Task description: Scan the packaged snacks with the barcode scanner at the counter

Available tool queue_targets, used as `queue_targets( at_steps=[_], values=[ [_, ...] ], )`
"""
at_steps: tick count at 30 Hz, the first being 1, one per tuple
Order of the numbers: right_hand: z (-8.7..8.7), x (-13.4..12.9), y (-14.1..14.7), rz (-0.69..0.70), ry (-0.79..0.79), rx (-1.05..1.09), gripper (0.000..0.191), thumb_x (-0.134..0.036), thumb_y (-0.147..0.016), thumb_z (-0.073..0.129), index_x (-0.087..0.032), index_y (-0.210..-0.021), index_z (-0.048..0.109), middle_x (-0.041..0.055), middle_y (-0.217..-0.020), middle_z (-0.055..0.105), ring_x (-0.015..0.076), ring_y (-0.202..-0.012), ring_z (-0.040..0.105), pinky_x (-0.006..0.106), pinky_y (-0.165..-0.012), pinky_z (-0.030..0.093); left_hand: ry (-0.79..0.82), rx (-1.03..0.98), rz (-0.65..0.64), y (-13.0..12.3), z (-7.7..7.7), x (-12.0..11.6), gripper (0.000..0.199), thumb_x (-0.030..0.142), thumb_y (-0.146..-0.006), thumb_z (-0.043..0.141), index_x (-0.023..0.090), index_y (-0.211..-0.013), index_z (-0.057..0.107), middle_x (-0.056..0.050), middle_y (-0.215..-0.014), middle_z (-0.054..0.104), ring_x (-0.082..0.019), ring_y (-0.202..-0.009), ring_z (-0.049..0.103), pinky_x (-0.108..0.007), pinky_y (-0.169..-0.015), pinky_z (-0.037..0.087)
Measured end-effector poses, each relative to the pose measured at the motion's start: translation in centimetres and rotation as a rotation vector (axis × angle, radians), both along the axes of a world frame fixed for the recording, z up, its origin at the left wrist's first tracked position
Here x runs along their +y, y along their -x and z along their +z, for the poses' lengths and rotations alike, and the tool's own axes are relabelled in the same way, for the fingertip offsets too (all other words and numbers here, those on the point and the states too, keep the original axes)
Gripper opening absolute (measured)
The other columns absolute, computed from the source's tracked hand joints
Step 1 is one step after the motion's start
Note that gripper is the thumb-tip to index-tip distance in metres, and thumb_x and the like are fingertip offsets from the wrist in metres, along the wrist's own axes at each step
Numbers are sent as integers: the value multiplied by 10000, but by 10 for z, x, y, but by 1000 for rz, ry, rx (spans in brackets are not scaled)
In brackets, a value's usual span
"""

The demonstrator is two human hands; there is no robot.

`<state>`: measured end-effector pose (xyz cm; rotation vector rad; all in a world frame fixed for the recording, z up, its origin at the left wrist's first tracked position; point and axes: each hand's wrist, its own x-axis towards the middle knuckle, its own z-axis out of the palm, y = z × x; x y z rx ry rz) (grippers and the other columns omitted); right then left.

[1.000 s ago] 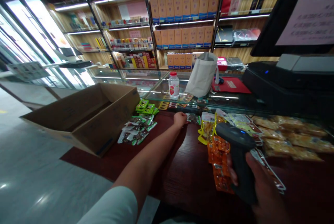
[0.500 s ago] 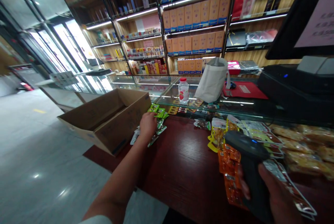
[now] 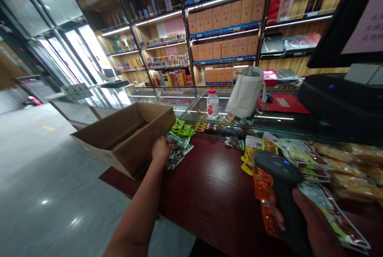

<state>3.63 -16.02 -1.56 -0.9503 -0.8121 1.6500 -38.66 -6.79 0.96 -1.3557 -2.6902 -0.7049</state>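
The right hand (image 3: 314, 225) is closest, low at the lower right, its fingers (image 3: 278, 213) clenched around the grip of a black handheld barcode scanner (image 3: 281, 173). The scanner's long axis slants up and to the left, with the handle running down into the palm and the nose pointing forward and left across the surface (image 3: 209, 185), above it and not touching. A long strip of foil snack packets (image 3: 335, 217) lies against the right hand and runs toward the lower right, while a strip of orange packets (image 3: 263, 193) hangs just behind the scanner, touching the fingers.

The left arm (image 3: 134, 213) stretches forward and slightly right from the bottom edge. The left hand (image 3: 160, 151) rests palm-down at the near edge of a heap of green-and-silver snack packets (image 3: 178, 151), its fingers curled and touching the heap; whether they pinch a packet cannot be told. An open cardboard box (image 3: 131, 137) sits just left of this hand.

Farther on stand a glass display counter (image 3: 191, 107), a plastic bottle (image 3: 212, 105), a canvas tote bag (image 3: 245, 91), a red mat (image 3: 283, 103) and a black till (image 3: 335, 97). Shelves of boxed goods (image 3: 224, 21) fill the back wall.
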Motion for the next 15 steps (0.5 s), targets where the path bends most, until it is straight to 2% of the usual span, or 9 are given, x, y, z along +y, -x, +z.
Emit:
queue_targets(
  at_steps=[3, 5, 9, 12, 15],
  values=[
    [-5, 3, -2, 51, 23, 5, 435, -611, -812, 653, -185, -771, 729, 50, -511, 626, 183, -439, 538, 295, -424, 468, -104, -127, -20, 2, -5, -3, 268, 267, -736, 704, 145, -971, 662, -166, -1017, 730, -296, -993, 682, -349, -817, 502],
    [-8, 4, -2, 56, 36, 13, 447, -614, -807, 657, -175, -770, 734, 48, -518, 633, 176, -433, 546, 283, -414, 470, -143, -203, -41, -3, -10, -8, 286, 348, -743, 696, 152, -950, 672, -114, -877, 741, -253, -834, 703, -318, -709, 515],
    [-6, 5, 4, 32, 17, 21, 444, -600, -811, 664, -162, -791, 735, 43, -546, 647, 155, -418, 537, 254, -390, 455, -338, -595, -204, -25, -22, -23, 408, 482, -666, 727, 166, -908, 634, -24, -729, 694, -154, -562, 619, -250, -528, 460],
    [2, 2, 12, 15, -37, 2, 428, -584, -825, 659, -164, -776, 723, 40, -548, 646, 143, -419, 524, 233, -390, 431, -448, -820, -316, -47, -28, -36, 473, 502, -602, 779, 187, -907, 599, 4, -740, 675, -125, -555, 587, -219, -510, 432],
    [10, -2, 19, -16, -47, -30, 404, -570, -832, 663, -174, -772, 714, 31, -539, 640, 138, -427, 513, 223, -401, 426, -451, -881, -376, -70, -29, -46, 433, 490, -676, 754, 214, -967, 590, 15, -770, 676, -128, -596, 605, -226, -545, 465]
  ],
)
